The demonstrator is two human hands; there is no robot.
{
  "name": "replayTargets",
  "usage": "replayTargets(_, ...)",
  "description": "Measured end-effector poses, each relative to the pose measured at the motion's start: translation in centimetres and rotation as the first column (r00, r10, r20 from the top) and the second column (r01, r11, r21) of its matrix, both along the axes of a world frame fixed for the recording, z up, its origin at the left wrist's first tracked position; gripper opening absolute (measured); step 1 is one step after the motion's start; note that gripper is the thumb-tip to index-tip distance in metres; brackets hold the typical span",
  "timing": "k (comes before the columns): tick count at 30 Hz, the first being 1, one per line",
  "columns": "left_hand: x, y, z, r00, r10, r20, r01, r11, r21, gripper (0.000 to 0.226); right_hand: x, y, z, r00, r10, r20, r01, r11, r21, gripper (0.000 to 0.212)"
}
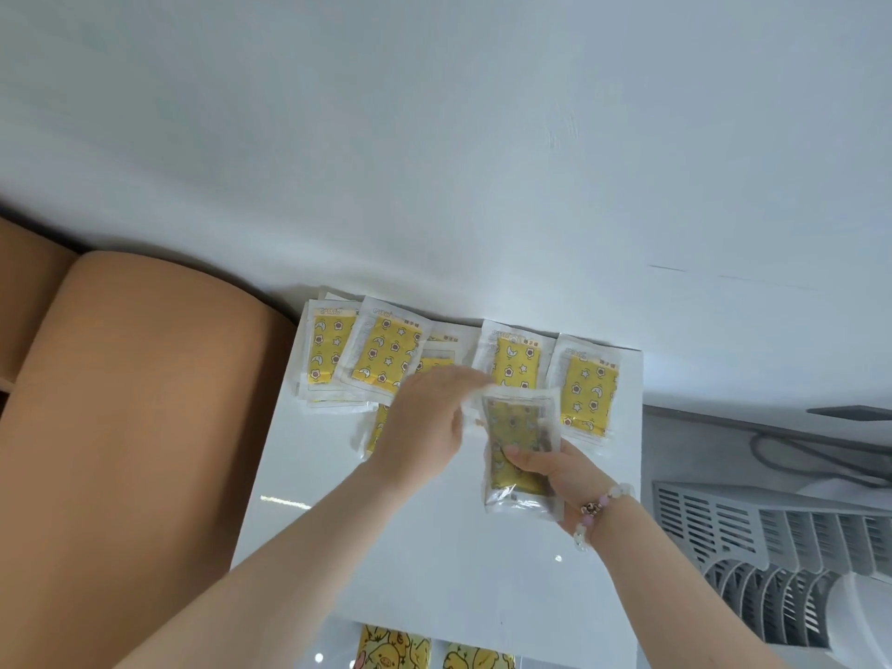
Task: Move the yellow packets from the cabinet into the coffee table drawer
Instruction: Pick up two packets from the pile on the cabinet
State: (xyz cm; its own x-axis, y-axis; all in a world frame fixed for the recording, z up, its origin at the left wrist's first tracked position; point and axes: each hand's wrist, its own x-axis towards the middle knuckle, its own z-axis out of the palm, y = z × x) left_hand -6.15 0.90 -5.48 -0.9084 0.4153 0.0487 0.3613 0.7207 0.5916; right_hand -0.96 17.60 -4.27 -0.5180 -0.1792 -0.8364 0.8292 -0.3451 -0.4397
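While the right hand [545, 468] grips a held packet [514, 422] upright above the white glossy top [434, 548], its thumb lies across the packet's front and its fingers curl round behind; whether one packet or several stacked together sit in that grip cannot be told. The left hand [425, 417] reaches in from the near left, and its fingertips meet the far upper corner of the held packet, but it is motion-blurred, so whether it pinches that corner or merely touches it cannot be told. The rest of the yellow packets [386, 352] lie flat in a loose row along the far edge of the top, close against the white wall [482, 161]. There is an overlapping pile at the far left, one in the middle partly hidden by the left hand, two more to the right, and another showing just under the left wrist. Each is yellow with a star-and-moon print inside a clear wrapper. A bead bracelet [598, 507] circles the right wrist. Left of the top sits a tan cushion [135, 403]; to the right stands a white slatted grille [772, 538], with a grey cable [796, 456] beyond it. At the near edge, two yellow duck-print items [393, 651] peek into view.
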Motion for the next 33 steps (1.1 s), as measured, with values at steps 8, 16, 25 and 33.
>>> replayTargets(8,-5.5,-4.2,0.0,0.695,0.688,0.211,-0.529,0.687,-0.498,0.056,1.1,0.4,-0.8,0.99,-0.142,0.005,0.14,0.984,0.109,0.015)
replayTargets(16,-6.4,-2.9,-1.8,0.76,0.644,0.086,-0.419,0.588,-0.691,0.08,1.4,0.6,-1.2,0.983,-0.185,0.014,0.176,0.95,0.26,0.017)
replayTargets(25,-7.3,-3.5,-2.1,0.666,0.7,0.256,-0.469,0.66,-0.587,0.061,1.0,0.7,-1.1,0.982,-0.187,0.037,0.168,0.943,0.286,0.024)
replayTargets(33,-4.2,-1.8,1.1,0.423,0.368,0.828,-0.778,0.616,0.124,0.036,-1.3,-0.2,-0.1,0.987,-0.155,-0.047,0.157,0.843,0.515,0.041)
